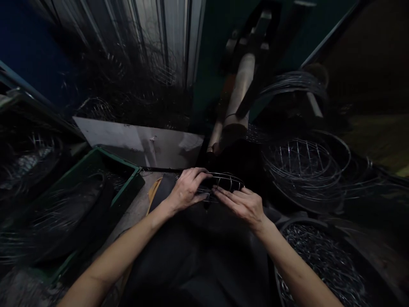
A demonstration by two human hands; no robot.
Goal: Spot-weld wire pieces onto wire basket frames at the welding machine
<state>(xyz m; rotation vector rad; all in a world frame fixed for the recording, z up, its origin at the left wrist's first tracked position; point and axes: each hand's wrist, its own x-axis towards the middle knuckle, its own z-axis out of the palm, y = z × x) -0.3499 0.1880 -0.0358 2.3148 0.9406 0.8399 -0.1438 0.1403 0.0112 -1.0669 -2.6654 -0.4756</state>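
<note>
Between both hands, above the dark cloth over the lap, is a round wire frame (230, 182) with thin curved rings and short cross wires. My left hand (188, 188) grips its left side, thumb below and fingers over the top ring. On the right side my right hand (242, 204) is closed on the frame, its fingertips reaching in toward the middle. Part of the frame is hidden behind the fingers. Close to the right forearm stands a round black tub (289, 222) holding many small bent metal wire pieces.
A machine with a pale metal cylinder (243, 81) rises ahead. Wire grids and hoops (302, 160) are piled at right, below a wire coil (292, 83). On the left sits a green crate (129, 181) with wire pieces. A pale metal sheet (137, 143) stands behind it.
</note>
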